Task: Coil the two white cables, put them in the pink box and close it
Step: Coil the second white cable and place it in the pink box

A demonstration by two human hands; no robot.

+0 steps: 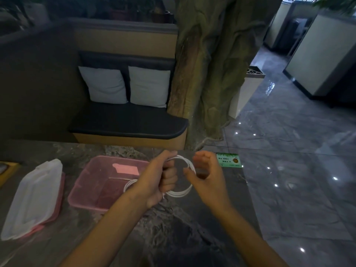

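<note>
My left hand is fisted around a white cable wound into a loop of several turns, held just above the table, right of the pink box. My right hand touches the loop's right side, thumb and fingers curled at the strands. The open pink box stands on the dark marble table. Inside it lies another coiled white cable, mostly hidden behind my left wrist. The box's translucent white lid lies to its left, over a pink rim.
A small green card lies at the table's far right corner. A framed object sits at the left edge. Beyond the table are a dark bench with two white cushions, a tree-trunk pillar and glossy floor to the right.
</note>
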